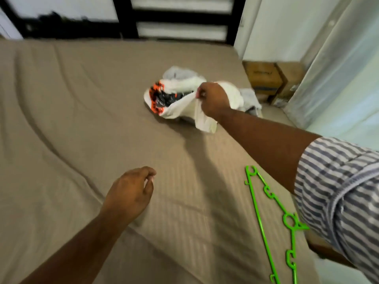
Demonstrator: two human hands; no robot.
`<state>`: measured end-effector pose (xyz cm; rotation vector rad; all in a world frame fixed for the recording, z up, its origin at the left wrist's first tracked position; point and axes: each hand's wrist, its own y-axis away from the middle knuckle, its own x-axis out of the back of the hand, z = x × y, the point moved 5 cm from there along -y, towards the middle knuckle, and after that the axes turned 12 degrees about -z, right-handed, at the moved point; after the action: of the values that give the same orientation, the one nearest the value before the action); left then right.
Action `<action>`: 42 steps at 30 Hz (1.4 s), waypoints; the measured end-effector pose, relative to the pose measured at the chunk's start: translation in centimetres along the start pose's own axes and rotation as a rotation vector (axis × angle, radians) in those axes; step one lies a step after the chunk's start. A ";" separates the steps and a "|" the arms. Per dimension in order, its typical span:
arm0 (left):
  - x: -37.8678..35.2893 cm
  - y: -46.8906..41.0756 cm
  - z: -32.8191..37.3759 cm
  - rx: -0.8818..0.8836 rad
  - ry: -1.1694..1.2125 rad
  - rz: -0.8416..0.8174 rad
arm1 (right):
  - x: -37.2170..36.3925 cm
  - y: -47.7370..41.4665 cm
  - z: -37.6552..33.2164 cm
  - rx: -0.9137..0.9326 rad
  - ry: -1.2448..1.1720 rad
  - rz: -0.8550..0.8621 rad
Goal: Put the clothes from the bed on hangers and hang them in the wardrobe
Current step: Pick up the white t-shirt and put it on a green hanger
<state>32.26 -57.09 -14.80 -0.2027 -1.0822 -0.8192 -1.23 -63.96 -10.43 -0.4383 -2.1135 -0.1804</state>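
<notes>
A small heap of clothes lies on the far right of the bed [82,119]. On top is a white garment with a black and orange print [176,105]. Grey pieces [249,99] lie behind and beside it. My right hand [213,99] reaches over the heap and pinches a fold of the white garment, lifting its edge. My left hand [131,191] hovers over the bedsheet nearer to me, fingers loosely curled, holding nothing. A bright green plastic hanger [272,222] lies flat on the bed's near right corner, partly under my striped sleeve.
The bed carries a tan sheet with soft creases. A black headboard frame [180,17] runs along the far side. Cardboard boxes [270,76] stand on the floor beyond the bed's right edge, beside a pale curtain [338,68].
</notes>
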 end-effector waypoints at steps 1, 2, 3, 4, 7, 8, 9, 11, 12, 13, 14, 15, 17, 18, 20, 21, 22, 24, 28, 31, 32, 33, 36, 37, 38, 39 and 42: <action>1.9 0.5 0.9 -0.001 0.004 0.032 | 2.5 0.0 -3.5 0.049 -0.018 0.003; 3.7 1.1 1.9 -0.003 0.014 0.060 | 4.6 0.0 -6.7 0.098 -0.044 -0.010; 5.3 1.5 2.8 -0.008 0.042 0.091 | 6.6 0.2 -9.8 0.137 -0.067 -0.036; 7.8 2.2 4.2 -0.016 0.070 0.125 | 9.3 0.7 -13.1 0.168 -0.104 -0.069; 15.0 4.5 9.1 -0.044 0.134 0.228 | 16.6 3.2 -21.2 0.206 -0.301 -0.167; 17.3 5.0 10.8 -0.063 0.171 0.258 | 18.8 4.3 -23.4 0.220 -0.396 -0.196; 20.1 5.8 12.6 -0.070 0.226 0.283 | 21.3 5.8 -26.1 0.239 -0.487 -0.223; 25.2 7.7 16.1 -0.080 0.410 0.291 | 25.1 9.0 -30.9 0.277 -0.637 -0.259; 27.3 8.4 17.7 -0.111 0.503 0.304 | 26.6 10.6 -33.2 0.300 -0.695 -0.271; 28.9 9.1 19.2 -0.139 0.571 0.332 | 27.9 12.1 -35.2 0.324 -0.747 -0.282; 30.9 10.1 20.4 -0.164 0.613 0.377 | 29.2 13.6 -37.3 0.346 -0.791 -0.280; 32.7 10.9 21.1 -0.188 0.638 0.432 | 30.2 14.9 -38.9 0.369 -0.829 -0.272; 36.3 12.5 21.5 -0.254 0.674 0.551 | 31.9 17.2 -41.5 0.415 -0.877 -0.223; 37.9 13.0 21.6 -0.283 0.654 0.589 | 32.6 18.1 -42.1 0.429 -0.886 -0.184; 41.1 14.2 21.4 -0.328 0.553 0.589 | 33.4 19.5 -43.1 0.457 -0.901 -0.098; 42.3 14.8 21.1 -0.346 0.520 0.567 | 33.3 20.2 -43.4 0.469 -0.870 -0.065; 43.7 15.6 20.8 -0.387 0.509 0.545 | 33.0 20.8 -43.9 0.490 -0.781 -0.029; 45.3 16.7 20.8 -0.472 0.468 0.511 | 32.2 21.8 -44.1 0.525 -0.525 0.016; 47.5 18.3 19.1 -0.541 0.122 0.460 | 29.4 22.1 -46.5 0.554 -0.072 0.157; 47.2 18.3 16.5 -0.515 0.244 0.329 | 28.6 21.9 -47.8 0.395 -0.118 0.207; 46.6 18.2 15.5 -0.504 0.270 0.303 | 28.5 22.0 -48.1 0.366 -0.085 0.235; 45.8 18.2 14.6 -0.490 0.291 0.264 | 28.5 22.1 -48.5 0.345 -0.067 0.260; 40.7 17.9 10.9 -0.408 0.354 -0.002 | 28.4 23.1 -49.7 0.308 -0.167 0.297; 38.4 17.8 9.5 -0.378 0.347 -0.071 | 28.6 23.5 -50.2 0.309 -0.224 0.303; 36.2 17.5 8.0 -0.349 0.315 -0.120 | 29.0 23.9 -50.5 0.315 -0.278 0.314; 34.3 17.3 6.6 -0.318 0.274 -0.153 | 29.6 24.4 -50.7 0.320 -0.326 0.326; 31.8 16.2 3.1 -0.192 0.293 -0.148 | 31.7 25.7 -50.6 0.308 -0.474 0.369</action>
<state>47.93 -59.80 17.37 -0.1591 -0.7495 -1.0517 32.23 -47.44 42.78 -0.7261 -2.4135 0.5013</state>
